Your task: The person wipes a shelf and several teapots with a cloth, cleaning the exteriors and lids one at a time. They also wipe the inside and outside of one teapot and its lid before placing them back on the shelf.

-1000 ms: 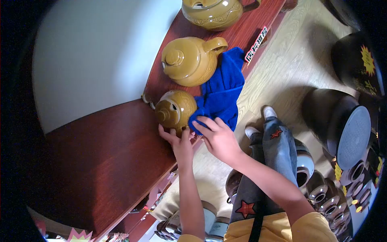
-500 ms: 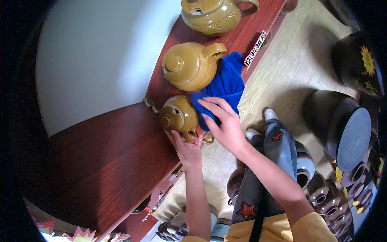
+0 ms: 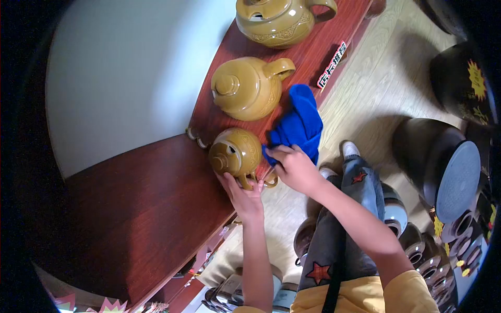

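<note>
My left hand [image 3: 244,197] is wrapped round the handle side of a small tan teapot [image 3: 237,152] on the red-brown wooden shelf [image 3: 141,203]. Bunched in the fingers of my right hand [image 3: 297,168] is a blue cloth [image 3: 299,125], which lies just right of that teapot and hangs toward the shelf's front edge. A larger lidded teapot [image 3: 248,88] stands above the small one, and another big teapot [image 3: 276,23] is at the top. A small cup [image 3: 271,180] sits by the shelf edge near my hands.
Two small cups [image 3: 196,137] are near the wall. A sign [image 3: 332,65] is fixed on the shelf's front edge. On the floor to the right stand large dark jars [image 3: 422,151], one with a round grey lid [image 3: 459,180], and several smaller pots.
My right hand has moved slightly down with the cloth, away from between the teapots. The cloth's folds have shifted down and right. The small teapot has shifted slightly right.
</note>
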A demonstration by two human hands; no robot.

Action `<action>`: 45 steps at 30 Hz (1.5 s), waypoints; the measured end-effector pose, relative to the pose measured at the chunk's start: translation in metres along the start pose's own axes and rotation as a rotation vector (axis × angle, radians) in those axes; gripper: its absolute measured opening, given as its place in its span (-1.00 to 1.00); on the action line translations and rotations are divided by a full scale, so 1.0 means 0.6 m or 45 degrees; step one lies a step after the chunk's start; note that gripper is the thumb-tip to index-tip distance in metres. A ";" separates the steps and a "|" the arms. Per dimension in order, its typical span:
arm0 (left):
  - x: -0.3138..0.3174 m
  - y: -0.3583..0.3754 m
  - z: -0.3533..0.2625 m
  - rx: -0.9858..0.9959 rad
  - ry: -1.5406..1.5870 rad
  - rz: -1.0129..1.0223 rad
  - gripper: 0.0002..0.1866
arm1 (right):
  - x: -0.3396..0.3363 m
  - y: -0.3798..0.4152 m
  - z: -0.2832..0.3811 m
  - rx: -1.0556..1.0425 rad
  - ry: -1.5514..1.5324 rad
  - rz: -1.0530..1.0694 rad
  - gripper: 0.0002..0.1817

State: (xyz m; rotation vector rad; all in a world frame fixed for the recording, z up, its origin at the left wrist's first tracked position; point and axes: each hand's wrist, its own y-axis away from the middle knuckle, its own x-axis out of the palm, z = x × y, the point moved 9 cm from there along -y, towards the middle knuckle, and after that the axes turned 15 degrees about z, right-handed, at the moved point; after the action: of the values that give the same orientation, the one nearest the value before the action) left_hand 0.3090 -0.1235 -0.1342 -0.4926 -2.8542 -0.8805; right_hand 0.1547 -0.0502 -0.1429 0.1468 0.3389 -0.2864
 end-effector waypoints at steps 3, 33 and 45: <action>-0.006 0.002 0.002 0.004 0.018 -0.042 -0.49 | 0.009 0.016 -0.019 0.061 -0.371 0.133 -0.62; -0.011 0.032 0.008 -0.029 -0.197 -0.134 -0.32 | -0.047 -0.049 0.022 0.050 -0.187 -0.108 -0.59; 0.008 0.035 0.010 0.004 -0.162 -0.167 -0.27 | 0.091 0.071 -0.021 0.255 -0.970 0.170 -0.52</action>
State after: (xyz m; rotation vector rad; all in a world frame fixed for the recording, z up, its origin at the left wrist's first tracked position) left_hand 0.3114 -0.1023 -0.1272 -0.3781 -3.0330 -0.8957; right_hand 0.2131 -0.0212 -0.1699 0.2435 -0.4554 -0.2245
